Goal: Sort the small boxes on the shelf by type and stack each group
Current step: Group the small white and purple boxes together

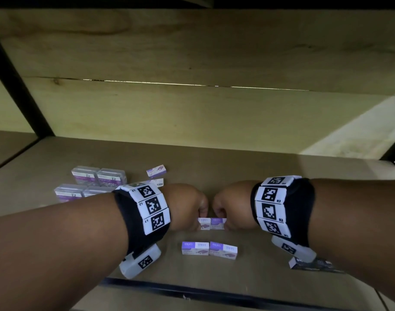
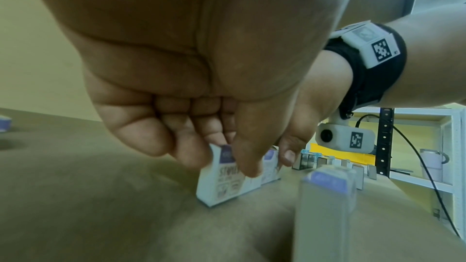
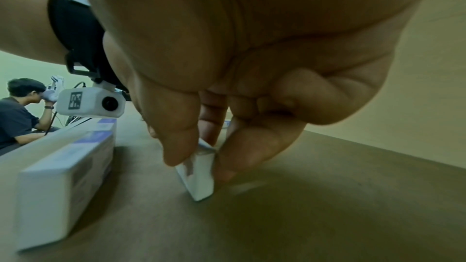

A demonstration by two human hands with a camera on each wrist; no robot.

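Two small white-and-purple staple boxes stand side by side, touching, mid-shelf. My left hand [image 1: 202, 214] pinches the left box [image 1: 204, 224] between thumb and curled fingers; the left wrist view shows that hand [image 2: 227, 156] on the box [image 2: 221, 182], whose base is on the board. My right hand [image 1: 217, 214] pinches the right box [image 1: 219, 223], and in the right wrist view this hand [image 3: 201, 158] holds the box [image 3: 199, 178] by its top. Two matching boxes [image 1: 195, 248] [image 1: 223, 250] lie flat in a pair nearer me.
Several clear plastic cases [image 1: 97, 178] sit at the back left of the wooden shelf [image 1: 281, 187]. Two more small boxes [image 1: 156, 171] [image 1: 158, 182] lie behind my left wrist. A dark box [image 1: 313, 263] lies at the front right. A person [image 3: 17, 111] sits in the distance.
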